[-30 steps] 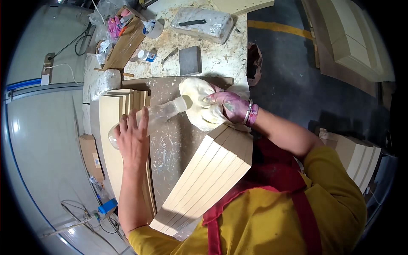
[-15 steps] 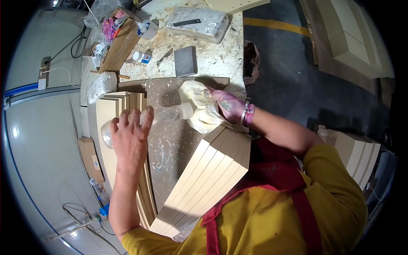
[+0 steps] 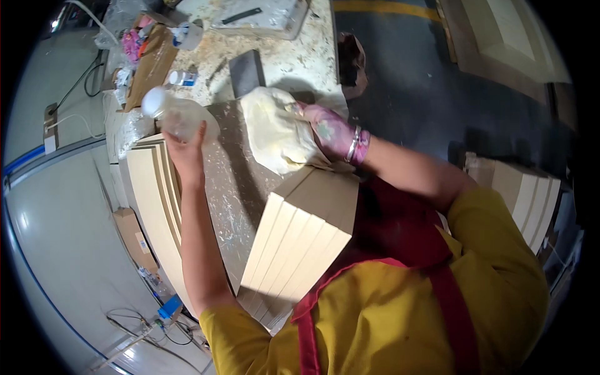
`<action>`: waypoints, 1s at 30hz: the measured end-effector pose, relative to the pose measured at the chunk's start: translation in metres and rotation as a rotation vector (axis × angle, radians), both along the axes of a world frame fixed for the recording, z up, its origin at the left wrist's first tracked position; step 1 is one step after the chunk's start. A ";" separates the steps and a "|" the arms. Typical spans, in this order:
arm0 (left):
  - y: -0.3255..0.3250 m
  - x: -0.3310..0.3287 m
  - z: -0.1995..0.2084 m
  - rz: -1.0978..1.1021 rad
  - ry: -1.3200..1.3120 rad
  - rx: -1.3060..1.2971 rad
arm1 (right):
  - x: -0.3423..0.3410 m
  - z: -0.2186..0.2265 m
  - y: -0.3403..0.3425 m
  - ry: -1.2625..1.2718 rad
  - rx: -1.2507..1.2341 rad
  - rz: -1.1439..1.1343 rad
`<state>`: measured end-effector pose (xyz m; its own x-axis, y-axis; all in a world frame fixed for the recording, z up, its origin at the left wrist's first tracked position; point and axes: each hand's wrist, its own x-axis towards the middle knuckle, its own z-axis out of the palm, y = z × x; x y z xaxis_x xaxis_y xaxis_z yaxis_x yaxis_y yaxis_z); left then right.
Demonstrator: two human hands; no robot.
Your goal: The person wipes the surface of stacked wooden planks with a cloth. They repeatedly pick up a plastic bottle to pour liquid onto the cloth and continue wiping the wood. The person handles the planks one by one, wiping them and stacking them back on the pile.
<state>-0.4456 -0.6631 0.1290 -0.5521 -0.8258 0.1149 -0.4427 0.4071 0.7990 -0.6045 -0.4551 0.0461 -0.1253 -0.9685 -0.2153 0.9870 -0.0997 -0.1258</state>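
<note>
At ten o'clock the left hand wraps its fingers round a likely light, slippery bottle, best gripped mid-body; at twelve, the right hand's clamp soft-looking cloth.

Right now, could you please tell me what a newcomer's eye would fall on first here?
Probably the cream cloth near the picture's centre, bunched in the right hand. Next would come the see-through bottle with its white cap, held in the left hand at the upper left, then the stack of pale boards below the cloth.
</note>
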 end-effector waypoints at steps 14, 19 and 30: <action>0.089 0.064 0.068 0.099 -0.163 0.310 | -0.036 0.019 0.032 -0.087 0.248 -0.073; 0.235 0.059 0.128 -0.294 -0.532 0.161 | -0.071 0.041 0.066 0.306 0.016 -0.090; 0.241 0.085 0.104 -0.277 -0.590 -0.275 | -0.001 -0.014 0.104 1.446 0.038 0.104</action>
<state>-0.3610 -0.4224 0.2327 -0.7718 -0.6303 -0.0839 -0.6215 0.7199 0.3091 -0.6053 -0.3513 0.0325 -0.1818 -0.9833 0.0107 -0.0010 -0.0107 -0.9999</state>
